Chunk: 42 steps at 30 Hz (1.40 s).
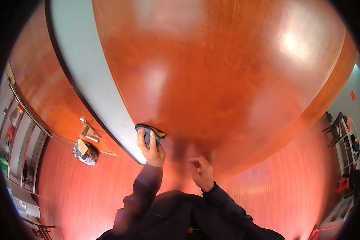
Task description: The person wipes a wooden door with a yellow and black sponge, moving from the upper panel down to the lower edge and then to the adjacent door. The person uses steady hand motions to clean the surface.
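Upright before me rises a broad, glossy orange-brown wood panel (204,90), with blurred reflections on its surface. My left hand (151,153) grips a grey cleaning pad (148,135) with a dark rim and a yellowish inner side. The pad rests against the panel's lower left edge, where the wood meets a pale strip (87,66). To the right, close in front of the panel's lower part, is my right hand (202,172). Its fingers are loosely curled, with a gap between them and the thumb, and nothing shows in it. Whether it touches the wood I cannot tell.
Left of the pale strip, another wood surface (52,99) carries a metal handle (90,132). Below it a patterned bin (85,153) stands on the reddish floor (69,186). Shelves (21,144) line the far left. On the right are a dark chair (334,130) and a red stool (343,185).
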{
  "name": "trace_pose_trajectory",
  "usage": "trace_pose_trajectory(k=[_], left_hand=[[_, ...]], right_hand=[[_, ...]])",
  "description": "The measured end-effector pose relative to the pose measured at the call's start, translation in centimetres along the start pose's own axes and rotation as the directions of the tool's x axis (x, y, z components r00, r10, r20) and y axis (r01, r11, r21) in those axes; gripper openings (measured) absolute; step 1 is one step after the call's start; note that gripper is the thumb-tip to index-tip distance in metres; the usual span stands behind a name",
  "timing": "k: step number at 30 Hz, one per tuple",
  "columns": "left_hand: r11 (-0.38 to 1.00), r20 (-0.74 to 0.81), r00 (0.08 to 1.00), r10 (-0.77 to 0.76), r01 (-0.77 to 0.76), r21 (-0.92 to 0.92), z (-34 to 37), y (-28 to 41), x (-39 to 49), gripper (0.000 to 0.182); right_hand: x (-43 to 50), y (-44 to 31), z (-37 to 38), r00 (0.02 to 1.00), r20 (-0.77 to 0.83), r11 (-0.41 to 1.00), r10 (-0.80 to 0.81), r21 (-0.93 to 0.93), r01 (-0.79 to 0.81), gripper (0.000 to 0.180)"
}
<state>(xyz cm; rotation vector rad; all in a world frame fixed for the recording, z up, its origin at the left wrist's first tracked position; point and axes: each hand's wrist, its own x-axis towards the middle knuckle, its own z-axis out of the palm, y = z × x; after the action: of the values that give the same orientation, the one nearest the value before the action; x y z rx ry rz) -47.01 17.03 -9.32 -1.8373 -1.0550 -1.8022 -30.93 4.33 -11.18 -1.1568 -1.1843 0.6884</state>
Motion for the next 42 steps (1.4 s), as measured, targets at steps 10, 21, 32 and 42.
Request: trace_pose_trajectory(k=[10, 21, 32, 42], left_hand=[[0.993, -0.008, 0.993, -0.117, 0.117, -0.029, -0.7, 0.0, 2.7, 0.071], [0.995, 0.003, 1.0, 0.001, -0.001, -0.096, 0.2, 5.0, 9.9, 0.07], [0.995, -0.1, 0.995, -0.008, -0.002, -0.102, 0.0, 2.7, 11.6, 0.063], [0.993, -0.053, 0.995, -0.082, 0.078, -0.085, 0.6, 6.1, 8.9, 0.059]], right_hand=[[1.1, 1.0, -1.0, 0.988, -0.089, 0.988, -0.129, -0.1, 0.12, 0.016], [1.1, 0.6, -1.9, 0.989, -0.145, 1.0, -0.012, -0.025, 0.009, 0.012], [0.8, 0.7, -3.0, 0.994, -0.099, 0.995, -0.05, -0.093, 0.041, 0.01], [0.6, -0.1, -3.4, 0.995, -0.099, 0.996, -0.025, -0.085, 0.017, 0.013]])
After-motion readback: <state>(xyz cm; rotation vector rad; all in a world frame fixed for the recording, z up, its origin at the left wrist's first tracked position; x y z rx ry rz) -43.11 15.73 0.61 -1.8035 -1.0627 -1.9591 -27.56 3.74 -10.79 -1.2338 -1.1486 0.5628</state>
